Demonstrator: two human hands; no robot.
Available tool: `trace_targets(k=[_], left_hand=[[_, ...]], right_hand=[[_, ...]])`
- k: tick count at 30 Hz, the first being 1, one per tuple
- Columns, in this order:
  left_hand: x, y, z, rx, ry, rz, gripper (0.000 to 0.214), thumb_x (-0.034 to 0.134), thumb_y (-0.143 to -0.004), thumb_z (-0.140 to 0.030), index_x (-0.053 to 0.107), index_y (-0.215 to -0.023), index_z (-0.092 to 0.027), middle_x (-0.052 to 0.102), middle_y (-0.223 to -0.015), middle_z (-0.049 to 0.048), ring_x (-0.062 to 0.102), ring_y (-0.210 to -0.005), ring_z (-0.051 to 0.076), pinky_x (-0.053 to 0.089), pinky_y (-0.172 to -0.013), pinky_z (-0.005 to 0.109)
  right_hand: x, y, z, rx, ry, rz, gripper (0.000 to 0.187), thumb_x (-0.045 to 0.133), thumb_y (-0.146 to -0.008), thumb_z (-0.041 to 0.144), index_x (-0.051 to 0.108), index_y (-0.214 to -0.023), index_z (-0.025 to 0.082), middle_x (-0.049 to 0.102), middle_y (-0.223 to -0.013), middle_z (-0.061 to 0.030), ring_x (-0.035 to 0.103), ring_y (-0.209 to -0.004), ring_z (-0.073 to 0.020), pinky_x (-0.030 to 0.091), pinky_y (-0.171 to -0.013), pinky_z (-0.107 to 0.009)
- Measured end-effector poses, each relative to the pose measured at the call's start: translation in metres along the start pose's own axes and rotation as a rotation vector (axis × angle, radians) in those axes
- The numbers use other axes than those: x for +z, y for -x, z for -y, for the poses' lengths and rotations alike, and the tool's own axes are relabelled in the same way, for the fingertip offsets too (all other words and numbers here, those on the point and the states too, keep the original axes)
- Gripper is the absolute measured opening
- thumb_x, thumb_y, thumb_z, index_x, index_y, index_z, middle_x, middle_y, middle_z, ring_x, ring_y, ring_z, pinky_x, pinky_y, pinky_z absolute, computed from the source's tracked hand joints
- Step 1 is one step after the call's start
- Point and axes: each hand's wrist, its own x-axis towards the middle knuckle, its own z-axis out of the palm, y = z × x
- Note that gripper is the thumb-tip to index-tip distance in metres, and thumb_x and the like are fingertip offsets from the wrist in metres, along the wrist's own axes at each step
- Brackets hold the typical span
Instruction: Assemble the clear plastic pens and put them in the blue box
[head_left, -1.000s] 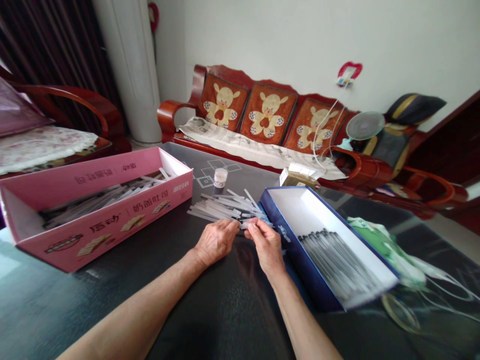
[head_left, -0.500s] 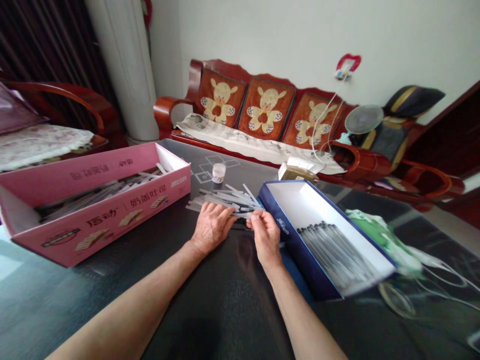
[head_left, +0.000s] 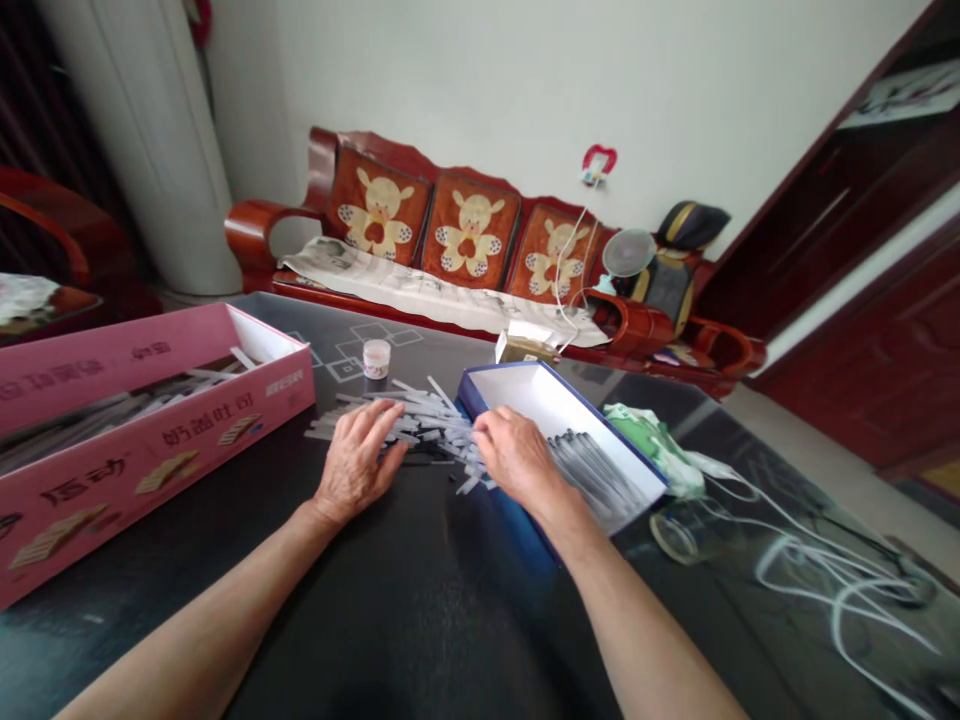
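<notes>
Hands have spread apart since a moment ago, no more pinching: the left hand [head_left: 356,462] rests palm-down and loose on the pile's near edge, the right hand [head_left: 516,458] lies open over its right end, neither clenched on anything. On the dark table [head_left: 420,610], a pink carton [head_left: 150,455] sits left of the left hand, and a blue-rimmed box [head_left: 551,405] of dark-tipped tubes [head_left: 589,470] sits just past the right hand. Clear plastic strips [head_left: 424,425] heap between and under both hands, with a small jar [head_left: 376,358] beyond them.

Plain off-white wall [head_left: 487,80] behind a carved reddish wood sofa [head_left: 251,232] with orange cartoon-animal back cushions [head_left: 469,232], white tower air con [head_left: 142,140] in the corner, small fan [head_left: 628,253] by the far end, dark red door [head_left: 862,340] on the right, pale tile floor [head_left: 832,440]
</notes>
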Motion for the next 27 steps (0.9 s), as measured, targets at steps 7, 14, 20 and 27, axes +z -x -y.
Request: trace_targets(k=[7, 14, 20, 27], left_hand=[[0.007, 0.003, 0.008, -0.085, -0.002, -0.108, 0.042, 0.05, -0.087, -0.019, 0.049, -0.129, -0.017, 0.058, -0.121, 0.0129, 0.054, -0.111, 0.025, 0.044, -0.095, 0.039], [0.009, 0.005, 0.011, -0.23, -0.003, -0.134, 0.034, 0.046, -0.088, -0.022, 0.056, -0.121, -0.016, 0.061, -0.114, 0.0118, 0.055, -0.105, 0.023, 0.044, -0.093, 0.036], [0.009, 0.004, 0.016, -0.418, -0.014, -0.161, 0.03, 0.043, -0.089, -0.022, 0.061, -0.112, -0.017, 0.065, -0.094, 0.0079, 0.056, -0.089, 0.02, 0.045, -0.081, 0.031], [0.011, 0.004, 0.021, -0.542, -0.001, -0.19, 0.029, 0.041, -0.089, -0.022, 0.064, -0.106, -0.018, 0.063, -0.085, 0.0057, 0.057, -0.084, 0.019, 0.044, -0.077, 0.03]], right_hand=[[-0.018, 0.051, -0.146, 0.494, 0.39, 0.01, 0.026, 0.05, -0.084, 0.026, 0.075, -0.089, 0.019, 0.066, -0.086, -0.0123, 0.061, -0.08, -0.0232, 0.043, -0.071, -0.032], [-0.006, 0.08, -0.18, 0.695, 0.392, 0.245, 0.027, 0.05, -0.081, 0.03, 0.075, -0.086, 0.022, 0.068, -0.09, -0.0129, 0.064, -0.08, -0.0288, 0.044, -0.069, -0.04], [-0.008, 0.056, -0.124, 0.327, 0.09, -0.298, 0.021, 0.052, -0.081, 0.028, 0.071, -0.081, 0.018, 0.065, -0.08, -0.0079, 0.062, -0.074, -0.0206, 0.047, -0.073, -0.032], [0.024, 0.022, -0.004, -0.013, -0.311, -0.039, 0.015, 0.054, -0.082, 0.016, 0.068, -0.081, 0.021, 0.063, -0.081, -0.0022, 0.06, -0.072, -0.0134, 0.044, -0.068, -0.023]])
